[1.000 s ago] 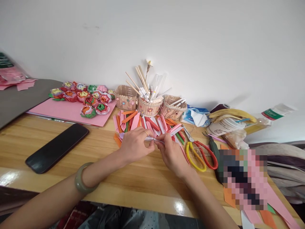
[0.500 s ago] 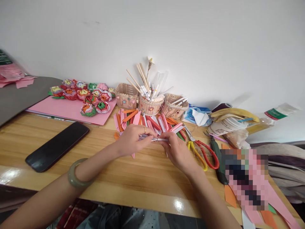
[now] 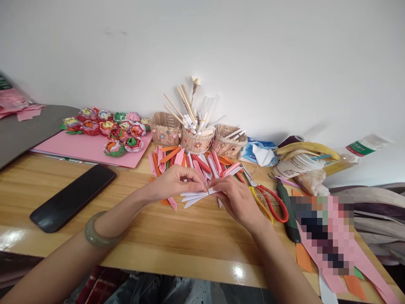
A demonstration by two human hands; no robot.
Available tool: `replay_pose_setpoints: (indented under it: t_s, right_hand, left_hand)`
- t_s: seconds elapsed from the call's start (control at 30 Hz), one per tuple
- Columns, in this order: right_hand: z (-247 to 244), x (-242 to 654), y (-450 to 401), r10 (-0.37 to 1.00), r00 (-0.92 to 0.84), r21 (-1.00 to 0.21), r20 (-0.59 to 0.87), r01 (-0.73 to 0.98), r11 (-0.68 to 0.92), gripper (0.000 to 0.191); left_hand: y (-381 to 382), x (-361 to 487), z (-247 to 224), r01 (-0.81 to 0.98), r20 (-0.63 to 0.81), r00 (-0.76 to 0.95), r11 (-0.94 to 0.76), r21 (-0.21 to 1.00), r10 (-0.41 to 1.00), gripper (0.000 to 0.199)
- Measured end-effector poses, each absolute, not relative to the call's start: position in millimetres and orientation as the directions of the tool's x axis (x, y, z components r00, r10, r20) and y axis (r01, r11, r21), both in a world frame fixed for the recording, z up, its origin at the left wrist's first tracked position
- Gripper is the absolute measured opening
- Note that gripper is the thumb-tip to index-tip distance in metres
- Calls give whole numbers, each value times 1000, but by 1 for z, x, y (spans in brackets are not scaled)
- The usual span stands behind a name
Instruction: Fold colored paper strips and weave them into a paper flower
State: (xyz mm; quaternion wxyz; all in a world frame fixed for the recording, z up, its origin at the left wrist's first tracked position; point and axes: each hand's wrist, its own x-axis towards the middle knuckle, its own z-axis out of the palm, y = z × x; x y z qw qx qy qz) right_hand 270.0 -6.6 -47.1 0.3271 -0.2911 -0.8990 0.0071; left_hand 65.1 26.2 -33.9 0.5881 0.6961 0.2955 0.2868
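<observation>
Folded white paper (image 3: 193,197) is pinched at its narrow middle, its left side spread into several pointed layers. My right hand (image 3: 236,196) is closed on the right part of the paper. The fingers of my left hand (image 3: 182,181) are pinched together at the paper's upper edge, near the middle. A small dark band shows at that middle; I cannot tell whether it is thread or wire. Just behind my hands lies a pile of folded paper pieces (image 3: 171,156) in pink, orange, red and white.
Three decorated baskets (image 3: 198,144) stand along the wall, with sticks and pens. Paper flowers (image 3: 117,134) lie on pink sheets (image 3: 69,145) at left, above a black phone (image 3: 72,198). To the right are scissors (image 3: 268,200), green-handled pliers (image 3: 288,215), a cup (image 3: 294,164) and paper strips.
The white paper's left layers have fanned out below my left hand, where they were bunched together. My left fingers have shifted to the paper's upper edge. The view has moved slightly.
</observation>
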Motion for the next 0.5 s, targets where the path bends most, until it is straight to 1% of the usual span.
replay_pose_setpoints:
  t_s: [0.1,0.17,0.27,0.4,0.5]
  right_hand:
    - [-48,271,-7,489,-631,-155,602,509,847,11]
    - [-50,272,-8,480,-617,-146,623,510,847,12]
    - [-53,272,-8,469,-583,-174,664,490,854,14]
    - [-58,273,-8,440,-553,-195,707,445,874,16]
    - [-59,271,-7,434,-539,-207,722,431,878,16]
  left_hand:
    - [23,68,-33,51,58,661,-123,991,748,10]
    - [20,70,-32,32,43,656,-84,996,754,12]
    - [16,73,-34,-18,58,652,-61,998,756,15]
    - [14,74,-37,-86,118,674,-82,993,729,11]
    - [14,74,-37,-94,127,693,-86,992,710,9]
